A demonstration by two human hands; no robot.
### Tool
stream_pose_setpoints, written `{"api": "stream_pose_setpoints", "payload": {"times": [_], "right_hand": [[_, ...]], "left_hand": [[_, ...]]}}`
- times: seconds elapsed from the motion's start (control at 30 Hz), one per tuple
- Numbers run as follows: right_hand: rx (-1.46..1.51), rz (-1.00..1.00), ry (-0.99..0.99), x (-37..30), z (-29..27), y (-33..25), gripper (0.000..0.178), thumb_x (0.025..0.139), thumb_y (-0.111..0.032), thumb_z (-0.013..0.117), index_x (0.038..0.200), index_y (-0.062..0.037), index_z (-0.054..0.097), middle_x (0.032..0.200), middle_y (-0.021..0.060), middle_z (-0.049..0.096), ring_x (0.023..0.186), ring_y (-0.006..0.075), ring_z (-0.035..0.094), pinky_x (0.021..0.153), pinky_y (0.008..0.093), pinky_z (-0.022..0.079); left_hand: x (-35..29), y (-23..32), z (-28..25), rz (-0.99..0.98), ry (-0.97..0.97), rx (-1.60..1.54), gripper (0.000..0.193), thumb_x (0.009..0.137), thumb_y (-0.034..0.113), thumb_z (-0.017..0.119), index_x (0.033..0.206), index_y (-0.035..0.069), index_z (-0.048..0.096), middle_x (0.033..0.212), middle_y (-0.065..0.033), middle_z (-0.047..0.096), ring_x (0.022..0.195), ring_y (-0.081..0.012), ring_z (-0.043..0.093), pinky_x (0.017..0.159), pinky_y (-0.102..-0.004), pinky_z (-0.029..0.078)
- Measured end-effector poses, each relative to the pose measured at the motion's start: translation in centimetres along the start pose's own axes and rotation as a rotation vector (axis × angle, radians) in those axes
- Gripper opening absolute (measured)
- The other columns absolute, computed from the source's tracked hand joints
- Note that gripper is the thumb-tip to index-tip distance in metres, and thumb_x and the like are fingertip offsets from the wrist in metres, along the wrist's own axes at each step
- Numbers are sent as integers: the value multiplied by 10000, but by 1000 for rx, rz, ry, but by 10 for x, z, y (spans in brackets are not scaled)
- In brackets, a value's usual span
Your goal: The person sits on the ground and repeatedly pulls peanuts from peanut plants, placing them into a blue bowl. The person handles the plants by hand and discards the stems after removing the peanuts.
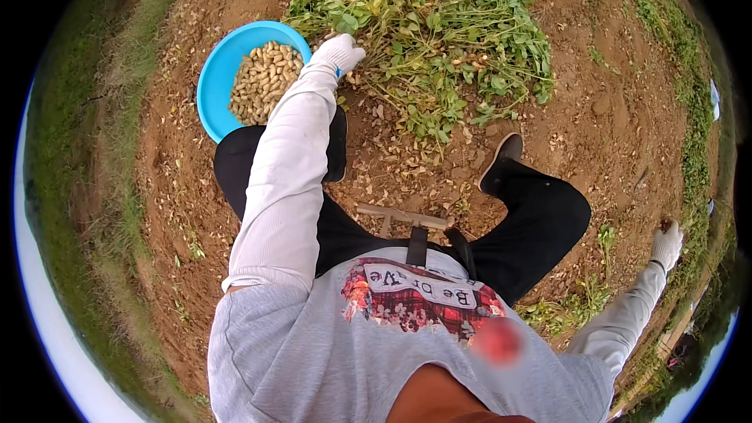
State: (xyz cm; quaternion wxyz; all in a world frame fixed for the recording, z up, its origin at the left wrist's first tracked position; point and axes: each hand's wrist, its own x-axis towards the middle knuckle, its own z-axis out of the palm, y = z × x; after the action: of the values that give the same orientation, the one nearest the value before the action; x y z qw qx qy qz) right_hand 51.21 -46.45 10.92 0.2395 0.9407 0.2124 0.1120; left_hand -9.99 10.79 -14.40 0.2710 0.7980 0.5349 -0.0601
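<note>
A: Where are the hands?

B: The gloved left hand reaches into the peanut plants beside the blue bowl of peanuts; whether its fingers grip a stem, I cannot tell. The right hand rests far out on the soil, seemingly loosely closed

A: Risks?

B: A tug could likely tip the bowl, spilling pods

A: Counts?

B: One bowl, one heap, two gloves

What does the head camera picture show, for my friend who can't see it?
A seated person's gloved left hand reaches into a pile of green peanut plants on bare brown soil, beside a blue bowl of picked peanuts. The gloved right hand stretches far out to the side, near the soil.
</note>
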Motion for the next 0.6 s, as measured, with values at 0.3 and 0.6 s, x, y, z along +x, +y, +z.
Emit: {"api": "stream_pose_setpoints", "payload": {"times": [0.3, 0.6], "right_hand": [[422, 110, -660, -171, 159, -30, 666, 839, -425, 780, 1314, 19, 634, 1225, 253, 721, 1178, 382, 683, 1006, 433, 521], [293, -481, -617, -204, 256, -35, 454, 962, -406, 648, 1261, -67, 693, 1197, 198, 737, 1156, 367, 690, 909, 441, 564]], "left_hand": [[37, 14, 61, -391, -96, -927, 993, 927, 357, 762, 1664, 116, 140, 1069, -190, 671, 822, -275, 705, 707, -430, 640], [16, 68, 170, 83, -420, 160, 463, 1001, 359, 585, 1326, 31, 547, 1271, -281, 668, 1147, -433, 677, 989, -516, 523]]}}
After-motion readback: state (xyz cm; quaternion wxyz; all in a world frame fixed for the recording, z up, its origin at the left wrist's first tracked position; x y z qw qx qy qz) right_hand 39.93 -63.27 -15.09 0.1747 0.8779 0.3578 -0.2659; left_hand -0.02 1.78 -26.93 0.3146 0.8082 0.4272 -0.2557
